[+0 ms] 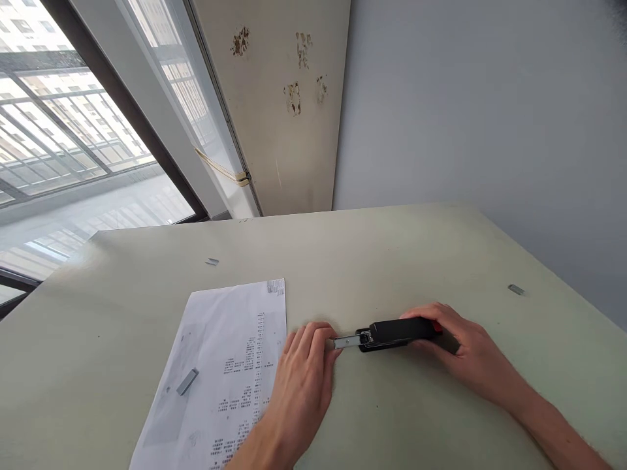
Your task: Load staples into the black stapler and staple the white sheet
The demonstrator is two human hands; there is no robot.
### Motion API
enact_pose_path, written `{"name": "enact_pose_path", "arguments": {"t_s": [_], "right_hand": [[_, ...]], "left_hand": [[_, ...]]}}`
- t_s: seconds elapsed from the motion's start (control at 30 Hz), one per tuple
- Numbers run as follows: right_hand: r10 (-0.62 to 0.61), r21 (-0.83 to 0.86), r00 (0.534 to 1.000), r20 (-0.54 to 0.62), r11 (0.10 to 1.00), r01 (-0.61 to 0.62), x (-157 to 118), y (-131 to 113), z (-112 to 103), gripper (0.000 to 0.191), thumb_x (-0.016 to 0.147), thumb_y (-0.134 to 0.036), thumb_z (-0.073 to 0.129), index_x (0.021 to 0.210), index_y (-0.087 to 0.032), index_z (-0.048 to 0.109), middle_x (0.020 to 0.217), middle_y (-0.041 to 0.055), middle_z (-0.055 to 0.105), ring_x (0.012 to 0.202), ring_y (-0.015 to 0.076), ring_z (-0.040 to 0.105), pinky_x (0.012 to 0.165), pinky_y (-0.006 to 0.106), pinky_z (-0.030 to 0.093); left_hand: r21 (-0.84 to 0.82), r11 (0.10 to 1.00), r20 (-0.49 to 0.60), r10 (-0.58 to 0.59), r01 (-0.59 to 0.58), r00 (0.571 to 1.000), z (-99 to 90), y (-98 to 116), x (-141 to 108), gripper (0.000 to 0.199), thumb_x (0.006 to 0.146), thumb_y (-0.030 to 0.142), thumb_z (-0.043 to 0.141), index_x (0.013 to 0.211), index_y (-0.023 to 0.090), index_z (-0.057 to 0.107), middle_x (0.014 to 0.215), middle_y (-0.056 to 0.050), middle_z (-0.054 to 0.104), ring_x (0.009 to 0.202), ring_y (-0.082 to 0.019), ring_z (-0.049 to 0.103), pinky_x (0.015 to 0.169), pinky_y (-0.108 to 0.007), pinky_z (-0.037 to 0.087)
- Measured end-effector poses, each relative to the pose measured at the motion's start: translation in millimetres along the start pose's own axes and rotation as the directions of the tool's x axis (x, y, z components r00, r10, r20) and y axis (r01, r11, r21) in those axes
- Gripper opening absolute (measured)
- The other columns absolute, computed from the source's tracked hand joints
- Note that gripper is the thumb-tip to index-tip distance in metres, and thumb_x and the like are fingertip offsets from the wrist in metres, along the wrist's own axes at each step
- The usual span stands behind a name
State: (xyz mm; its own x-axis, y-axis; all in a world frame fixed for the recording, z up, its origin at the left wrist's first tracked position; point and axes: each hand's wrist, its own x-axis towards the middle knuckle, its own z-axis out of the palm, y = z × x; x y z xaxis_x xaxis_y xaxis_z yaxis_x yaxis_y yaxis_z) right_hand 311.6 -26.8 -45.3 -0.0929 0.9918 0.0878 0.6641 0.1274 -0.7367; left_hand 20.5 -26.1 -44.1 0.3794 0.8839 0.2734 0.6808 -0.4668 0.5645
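Observation:
A black stapler (pixel 399 331) lies on the table with its left end facing my left hand. My right hand (pixel 458 343) is closed around its right end, near a small red part. From the left end a silvery metal magazine (pixel 347 341) sticks out. My left hand (pixel 306 365) pinches the outer tip of that magazine, with the fingertips partly hidden. Left of this hand, printed paper (pixel 235 378) lies flat, partly covered by the wrist. A strip of staples (pixel 187 382) rests on the paper.
Loose staple pieces (pixel 212 262) lie at the back left of the pale green table (pixel 343 254). Another short staple strip (pixel 516 289) is near the right edge. Beyond the table stand a grey wall (pixel 480 111), a stained panel (pixel 274 143) and a window (pixel 73 124).

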Motion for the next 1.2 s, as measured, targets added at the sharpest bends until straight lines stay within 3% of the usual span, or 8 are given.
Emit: {"name": "enact_pose_path", "arguments": {"t_s": [0.27,0.4,0.5,0.57,0.7,0.87,1.0,1.2], "right_hand": [[0.006,0.058,1.0,-0.002,0.998,-0.006,2.7,3.4,4.5,0.035,0.097,-0.065,0.063,0.111,-0.034,0.07,0.111,0.0011,0.077,0.094,0.0241,0.071,0.082,0.036,0.057],[0.033,0.056,0.999,0.015,0.998,-0.034,1.5,4.8,5.4,0.038,0.096,-0.067,0.064,0.112,-0.032,0.069,0.117,0.0035,0.077,0.098,0.0262,0.07,0.085,0.039,0.057],[0.038,0.063,0.999,0.034,0.997,-0.04,0.6,4.8,5.5,0.038,0.095,-0.066,0.065,0.113,-0.033,0.069,0.117,0.0038,0.076,0.099,0.0269,0.07,0.085,0.039,0.057],[0.033,0.067,0.999,0.034,0.997,-0.035,0.3,4.5,5.7,0.038,0.095,-0.066,0.065,0.113,-0.033,0.069,0.116,0.0044,0.076,0.098,0.0271,0.07,0.084,0.039,0.057],[0.038,0.063,0.999,0.03,0.997,-0.039,-0.3,5.0,6.8,0.039,0.094,-0.067,0.065,0.112,-0.033,0.07,0.114,0.0044,0.077,0.094,0.0262,0.07,0.082,0.038,0.058],[0.051,0.049,0.998,0.045,0.997,-0.053,-1.5,7.6,6.8,0.039,0.095,-0.066,0.065,0.115,-0.033,0.068,0.115,0.0033,0.076,0.094,0.0255,0.07,0.081,0.037,0.057],[0.038,0.043,0.998,0.047,0.998,-0.04,-1.6,7.1,6.1,0.039,0.095,-0.065,0.065,0.116,-0.033,0.068,0.117,0.005,0.076,0.096,0.0268,0.07,0.08,0.038,0.058],[0.022,0.042,0.998,0.051,0.999,-0.024,-1.0,6.8,6.7,0.037,0.096,-0.065,0.064,0.115,-0.033,0.067,0.116,0.0045,0.076,0.095,0.0261,0.07,0.081,0.039,0.058]], "left_hand": [[0.098,0.994,-0.015,0.05,-0.049,0.999,-10.2,-1.4,1.0,0.02,0.109,0.029,0.05,0.128,0.026,0.052,0.12,-0.007,0.068,0.1,-0.023,0.071,0.084,-0.04,0.059],[0.192,0.981,-0.057,-0.007,0.018,0.998,-42.8,-7.5,-4.7,0.03,0.108,0.043,0.052,0.132,0.027,0.053,0.109,-0.005,0.067,0.09,-0.023,0.072,0.076,-0.036,0.06],[0.29,0.94,-0.133,-0.146,0.18,0.98,-74.4,-21.9,-25.0,0.031,0.106,0.05,0.05,0.126,0.028,0.059,0.104,-0.003,0.066,0.078,-0.02,0.069,0.068,-0.033,0.057],[0.349,0.876,-0.188,-0.283,0.333,0.941,-93.4,-36.9,-46.8,0.037,0.103,0.057,0.051,0.125,0.03,0.062,0.105,-0.003,0.067,0.07,-0.019,0.066,0.061,-0.031,0.054],[0.413,0.716,-0.296,-0.479,0.563,0.826,-118.7,-71.0,-95.9,0.05,0.094,0.07,0.057,0.122,0.03,0.066,0.111,-0.007,0.069,0.086,-0.027,0.071,0.063,-0.035,0.057],[0.392,0.603,-0.369,-0.589,0.695,0.719,-126.7,-88.2,-129.5,0.045,0.093,0.068,0.058,0.113,0.03,0.07,0.122,-0.011,0.071,0.099,-0.035,0.072,0.068,-0.046,0.061],[0.366,0.636,-0.348,-0.584,0.679,0.734,-123.0,-83.2,-128.3,0.035,0.098,0.06,0.055,0.111,0.033,0.073,0.131,-0.009,0.069,0.116,-0.039,0.067,0.079,-0.052,0.061],[0.374,0.694,-0.325,-0.523,0.615,0.788,-117.4,-90.9,-124.8,0.034,0.099,0.058,0.051,0.108,0.034,0.073,0.127,-0.004,0.073,0.113,-0.035,0.068,0.079,-0.045,0.059]]}}
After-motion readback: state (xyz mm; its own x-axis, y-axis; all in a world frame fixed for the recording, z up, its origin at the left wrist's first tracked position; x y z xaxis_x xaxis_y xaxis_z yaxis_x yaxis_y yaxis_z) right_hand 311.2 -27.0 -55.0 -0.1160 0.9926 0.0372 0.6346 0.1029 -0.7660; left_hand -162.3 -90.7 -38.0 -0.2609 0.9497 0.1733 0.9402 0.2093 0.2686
